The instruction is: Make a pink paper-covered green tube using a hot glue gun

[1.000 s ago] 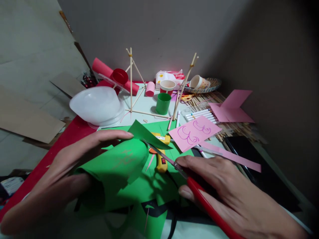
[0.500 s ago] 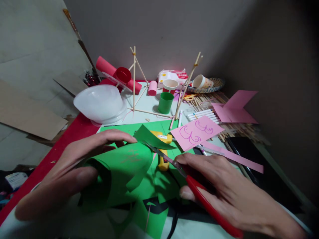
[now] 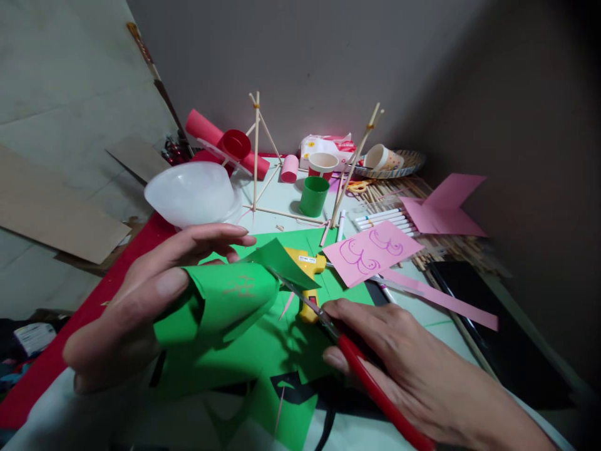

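Note:
My left hand [image 3: 154, 300] holds a curled sheet of green paper [image 3: 235, 291] with faint drawn lines on it, the thumb pressing on its near edge. Red-handled scissors [image 3: 361, 363] are in my right hand [image 3: 399, 351]. Their blades reach into the green paper, and a cut flap [image 3: 288, 263] stands up above them. Under the paper, partly covered, lies a yellow glue gun [image 3: 310, 307]. More green paper [image 3: 277, 351] spreads over the table below, with cut pieces near the front.
Beyond my hands stand a stick frame [image 3: 256, 156], a green paper cup [image 3: 314, 197] and a clear plastic bowl [image 3: 188, 194]. To the right lie a pink drawn card [image 3: 373, 250], several markers [image 3: 385, 219], a pink strip [image 3: 460, 307] and a dark flat object [image 3: 498, 332].
The scissors and my right hand have shifted slightly left, with the blades further into the green paper. My left fingers have lifted a little, and the paper's near edge has turned.

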`<state>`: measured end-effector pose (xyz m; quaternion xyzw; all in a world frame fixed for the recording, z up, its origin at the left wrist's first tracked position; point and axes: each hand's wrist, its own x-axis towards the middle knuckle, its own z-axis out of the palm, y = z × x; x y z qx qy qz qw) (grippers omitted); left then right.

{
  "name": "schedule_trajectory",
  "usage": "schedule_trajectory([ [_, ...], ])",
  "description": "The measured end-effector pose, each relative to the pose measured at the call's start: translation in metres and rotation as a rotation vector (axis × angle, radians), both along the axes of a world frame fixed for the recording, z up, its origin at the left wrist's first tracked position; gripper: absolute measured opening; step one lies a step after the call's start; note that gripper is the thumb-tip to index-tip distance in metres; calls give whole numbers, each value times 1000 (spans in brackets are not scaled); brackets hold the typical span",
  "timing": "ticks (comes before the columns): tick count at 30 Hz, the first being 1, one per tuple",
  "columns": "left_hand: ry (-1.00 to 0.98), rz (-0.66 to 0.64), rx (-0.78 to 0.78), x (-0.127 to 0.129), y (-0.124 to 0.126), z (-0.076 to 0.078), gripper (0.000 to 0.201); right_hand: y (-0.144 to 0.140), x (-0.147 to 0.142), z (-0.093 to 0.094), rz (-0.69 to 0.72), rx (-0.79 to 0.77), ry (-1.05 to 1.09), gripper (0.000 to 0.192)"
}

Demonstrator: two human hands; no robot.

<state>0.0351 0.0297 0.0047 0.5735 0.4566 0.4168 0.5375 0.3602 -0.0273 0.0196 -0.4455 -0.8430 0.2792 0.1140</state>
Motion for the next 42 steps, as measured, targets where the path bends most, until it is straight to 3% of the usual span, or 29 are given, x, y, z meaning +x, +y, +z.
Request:
schedule_trajectory([
  [3, 65, -52, 96, 9, -5, 3, 50, 1, 0, -1, -19, 29, 32, 31],
  [6, -154, -89, 78, 30, -14, 5, 70, 1, -1, -2, -56, 80, 90, 27],
  [8, -254, 5, 15, 42, -19, 5, 77, 1, -3, -4, -87, 130, 145, 25],
  [11, -382, 30, -116, 50, -24, 8, 79, 0, -6, -8, -120, 193, 229, 20],
  [15, -482, -54, -301, 47, -23, 11, 89, -2, -10, -14, -165, 228, 301, 13],
  [18, -500, -143, -346, 48, -21, 2, 93, -4, -12, -17, -192, 249, 317, 14],
  [23, -606, -139, -283, 59, -26, -20, 82, -5, -12, -20, -187, 278, 320, 16],
  [27, -507, -110, -292, 57, -31, -10, 83, -6, -12, -23, -159, 289, 349, 16],
  [31, -385, -73, -146, 40, -26, -1, 79, -5, -12, -23, -113, 315, 333, 16],
  [36, -418, -96, -148, 25, -23, -3, 84, -3, -13, -22, -52, 345, 323, 21],
  [40, -444, -138, -175, 29, -24, -6, 91, -3, -13, -22, -45, 380, 266, 20],
  [42, -461, -101, -102, 32, -23, -10, 88, -2, -13, -22, -47, 396, 250, 22],
])
